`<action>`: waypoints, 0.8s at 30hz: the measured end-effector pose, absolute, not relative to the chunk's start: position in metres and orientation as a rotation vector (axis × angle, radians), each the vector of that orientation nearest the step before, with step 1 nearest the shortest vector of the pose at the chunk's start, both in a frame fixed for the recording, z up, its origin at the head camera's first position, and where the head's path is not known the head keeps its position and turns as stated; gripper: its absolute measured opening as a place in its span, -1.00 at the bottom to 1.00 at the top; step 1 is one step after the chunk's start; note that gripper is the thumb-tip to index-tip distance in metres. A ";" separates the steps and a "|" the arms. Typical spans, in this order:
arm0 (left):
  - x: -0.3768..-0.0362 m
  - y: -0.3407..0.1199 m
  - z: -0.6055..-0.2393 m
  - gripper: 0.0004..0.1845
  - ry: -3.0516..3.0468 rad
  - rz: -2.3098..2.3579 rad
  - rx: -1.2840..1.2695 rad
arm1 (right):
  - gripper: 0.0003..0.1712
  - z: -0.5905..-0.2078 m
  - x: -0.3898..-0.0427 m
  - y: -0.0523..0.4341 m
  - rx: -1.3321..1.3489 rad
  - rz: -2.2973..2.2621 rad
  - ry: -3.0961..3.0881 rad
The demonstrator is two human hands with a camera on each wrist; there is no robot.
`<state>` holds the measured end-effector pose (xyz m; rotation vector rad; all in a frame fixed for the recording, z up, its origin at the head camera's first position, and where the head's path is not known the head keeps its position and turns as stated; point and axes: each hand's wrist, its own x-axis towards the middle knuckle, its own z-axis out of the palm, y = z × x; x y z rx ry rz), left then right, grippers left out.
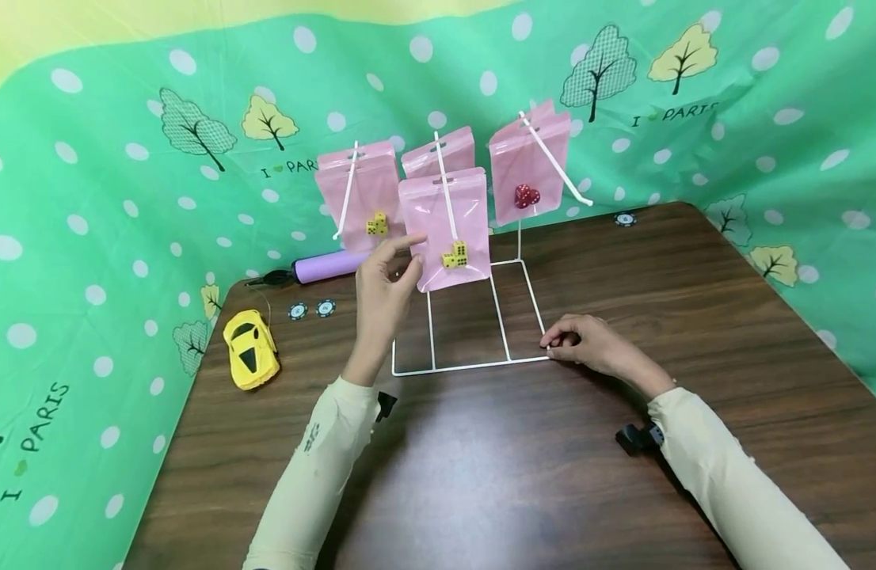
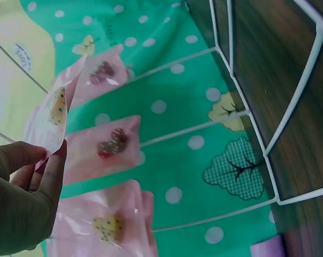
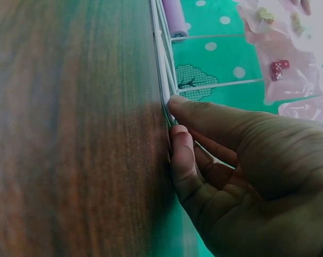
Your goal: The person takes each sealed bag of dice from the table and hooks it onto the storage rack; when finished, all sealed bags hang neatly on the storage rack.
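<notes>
My left hand (image 1: pixel 382 294) pinched the left edge of the front pink pouch (image 1: pixel 448 229), which hung on the middle peg of the white wire rack (image 1: pixel 474 317) near the bench's (image 1: pixel 481 475) far edge, yellow dice showing inside it. My right hand (image 1: pixel 588 344) gripped the rack's base at its near right corner, fingers curled on the wire. A yellow toy car (image 1: pixel 249 349) lay by the bench's left edge, and a purple pump (image 1: pixel 324 267) lay near the far left corner.
</notes>
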<state>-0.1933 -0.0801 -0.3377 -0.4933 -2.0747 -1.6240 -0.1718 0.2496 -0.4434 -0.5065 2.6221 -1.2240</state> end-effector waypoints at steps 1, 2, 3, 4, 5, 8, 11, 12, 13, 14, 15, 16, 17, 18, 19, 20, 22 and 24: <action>-0.197 -0.080 -0.338 -0.72 -2.078 -1.623 -0.490 | -0.89 -0.444 -0.171 0.250 -0.507 -1.223 2.621; -0.201 -0.080 -0.338 -0.72 -2.085 -1.618 -0.485 | -0.89 -0.445 -0.170 0.250 -0.509 -1.222 2.622; -0.205 -0.080 -0.338 -0.71 -2.086 -1.620 -0.484 | -0.89 -0.446 -0.170 0.249 -0.508 -1.223 2.621; -0.208 -0.081 -0.338 -0.71 -2.084 -1.628 -0.486 | -0.89 -0.446 -0.169 0.248 -0.507 -1.230 2.617; -0.212 -0.081 -0.338 -0.70 -2.082 -1.639 -0.487 | -0.89 -0.446 -0.169 0.248 -0.514 -1.236 2.615; -0.220 -0.082 -0.338 -0.68 -2.083 -1.664 -0.493 | -0.90 -0.446 -0.168 0.246 -0.532 -1.242 2.623; -0.224 -0.084 -0.338 -0.66 -2.084 -1.679 -0.477 | -0.90 -0.444 -0.168 0.245 -0.549 -1.233 2.629; -0.224 -0.084 -0.338 -0.66 -2.086 -1.669 -0.463 | -0.90 -0.444 -0.169 0.245 -0.554 -1.229 2.630; -0.223 -0.085 -0.339 -0.66 -2.085 -1.659 -0.451 | -0.91 -0.443 -0.169 0.245 -0.563 -1.223 2.632; -0.221 -0.086 -0.340 -0.67 -2.086 -1.638 -0.438 | -0.91 -0.443 -0.169 0.245 -0.565 -1.215 2.635; -0.218 -0.087 -0.341 -0.67 -2.086 -1.610 -0.428 | -0.91 -0.442 -0.169 0.246 -0.564 -1.208 2.637; -0.215 -0.089 -0.343 -0.67 -2.089 -1.573 -0.426 | -0.91 -0.442 -0.169 0.246 -0.562 -1.202 2.642; -0.210 -0.091 -0.346 -0.67 -2.100 -1.521 -0.423 | -0.90 -0.442 -0.168 0.247 -0.554 -1.203 2.639; -0.206 -0.093 -0.349 -0.67 -2.110 -1.474 -0.431 | -0.87 -0.441 -0.167 0.247 -0.545 -1.203 2.634; -0.200 -0.097 -0.354 -0.67 -2.126 -1.423 -0.447 | -0.84 -0.441 -0.166 0.248 -0.534 -1.207 2.625; -0.195 -0.101 -0.358 -0.67 -2.155 -1.358 -0.461 | -0.80 -0.441 -0.165 0.249 -0.521 -1.210 2.616; -0.184 -0.115 -0.369 -0.70 -2.238 -1.249 -0.493 | -0.74 -0.440 -0.164 0.252 -0.512 -1.230 2.585; -0.175 -0.135 -0.377 -0.75 -2.372 -1.128 -0.523 | -0.71 -0.438 -0.164 0.258 -0.525 -1.247 2.581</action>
